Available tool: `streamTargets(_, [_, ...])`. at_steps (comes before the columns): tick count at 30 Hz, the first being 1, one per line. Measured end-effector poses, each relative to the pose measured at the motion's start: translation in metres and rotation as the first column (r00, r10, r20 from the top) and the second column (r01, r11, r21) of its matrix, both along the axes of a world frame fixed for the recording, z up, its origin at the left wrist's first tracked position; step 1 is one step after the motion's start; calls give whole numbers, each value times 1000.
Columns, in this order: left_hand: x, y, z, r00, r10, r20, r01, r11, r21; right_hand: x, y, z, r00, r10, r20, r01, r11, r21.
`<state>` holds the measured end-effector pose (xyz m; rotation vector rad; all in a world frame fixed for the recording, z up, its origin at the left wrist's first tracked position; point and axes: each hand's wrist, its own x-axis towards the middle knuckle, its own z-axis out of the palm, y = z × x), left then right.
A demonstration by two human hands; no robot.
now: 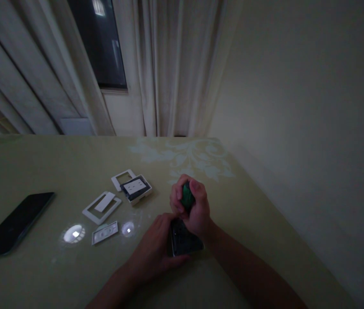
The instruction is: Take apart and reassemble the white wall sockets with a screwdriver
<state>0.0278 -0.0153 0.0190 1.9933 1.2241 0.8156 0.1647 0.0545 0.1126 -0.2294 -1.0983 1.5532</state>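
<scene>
My right hand [191, 206] is closed round the green handle of a screwdriver [187, 195], held upright over a dark, square switch module [183, 240]. My left hand [156, 249] grips that module from the left side and steadies it on the glossy table [249, 206]. The screwdriver's tip is hidden behind my right hand.
Left of my hands lie a socket module [136, 188], a small white frame [122, 177], a larger white frame with a plate on it [102, 207] and a small white cover [104, 232]. A dark phone [14, 224] lies at the far left. A wall runs along the right; curtains hang behind.
</scene>
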Motion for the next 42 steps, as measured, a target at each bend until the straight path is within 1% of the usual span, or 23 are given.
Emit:
streamTargets(5, [1, 0, -2, 1000, -2, -8, 2, 1000, 12, 0, 0, -1, 1000, -4, 7, 4, 1000, 14])
streamTargets(7, [1, 1, -4, 1000, 8, -3, -8, 1000, 27, 2, 0, 1, 1000, 6, 25, -7, 999, 48])
streamTargets(9, [1, 1, -5, 1000, 14, 3, -14, 999, 48, 6, 0, 5, 996, 55, 64, -62, 992, 107])
streamTargets(11, [0, 1, -4, 1000, 11, -1, -11, 998, 67, 11, -1, 10, 985, 149, 89, -161, 975, 153])
streamTargets(13, [0, 1, -3, 1000, 4, -14, -3, 997, 75, 15, -3, 14, 963, 257, 75, -266, 951, 159])
streamTargets(14, [0, 0, -2, 1000, 2, -21, -1, 997, 75, 15, -4, 15, 957, 283, 56, -289, 945, 153])
streamTargets(16, [0, 0, 0, 1000, 5, -29, -3, 998, 70, 15, -4, 15, 966, 256, 19, -257, 956, 144])
streamTargets(19, [0, -1, 1, 999, 18, -41, -15, 998, 65, 12, -1, 14, 990, 135, 27, -138, 980, 141])
streamTargets(20, [0, -1, 1, 999, 22, -47, -19, 998, 64, 13, 1, 15, 994, 97, 59, -105, 982, 160])
streamTargets(22, [0, 0, 1, 998, 23, -53, -20, 998, 59, 15, 6, 22, 984, 12, 178, -56, 968, 244])
streamTargets(23, [0, 0, 1, 998, 20, -52, -17, 998, 56, 18, 7, 27, 968, -34, 248, -44, 952, 304])
streamTargets(25, [-1, 0, 1, 999, 12, -46, -9, 999, 50, 25, 7, 37, 915, -84, 393, -81, 919, 385])
streamTargets(27, [-1, 1, -1, 999, 17, -45, -16, 999, 38, 31, 4, 44, 866, -75, 495, -133, 919, 372])
streamTargets(29, [-2, 1, -3, 999, 33, -43, -32, 999, 23, 33, 1, 47, 834, -95, 544, -129, 924, 359])
streamTargets(30, [-3, 1, -4, 998, 43, -39, -42, 999, 17, 33, 0, 48, 824, -130, 551, -118, 912, 392])
streamTargets(31, [-3, 2, -5, 998, 50, -34, -50, 999, 13, 32, -1, 48, 814, -179, 553, -110, 887, 449])
streamTargets(33, [-5, 3, -7, 998, 53, -30, -52, 999, 8, 30, -2, 49, 768, -286, 573, -123, 812, 570])
streamTargets(35, [-7, 4, -8, 998, 52, -39, -51, 999, 16, 29, -2, 51, 667, -404, 626, -141, 757, 639])
streamTargets(37, [-10, 5, -8, 998, 50, -47, -49, 998, 28, 33, -4, 56, 504, -504, 701, -146, 751, 644])
streamTargets(38, [-11, 6, -8, 998, 50, -48, -49, 998, 31, 36, -6, 59, 425, -534, 731, -140, 759, 636])
streamTargets(39, [-12, 7, -7, 998, 47, -45, -46, 999, 25, 40, -7, 62, 369, -543, 754, -136, 771, 622])
streamTargets(40, [-13, 7, -7, 998, 43, -38, -43, 999, 12, 44, -9, 65, 348, -536, 769, -137, 783, 607])
streamTargets(42, [-14, 8, -5, 999, 36, -10, -36, 999, -28, 50, -11, 69, 377, -502, 779, -166, 790, 590])
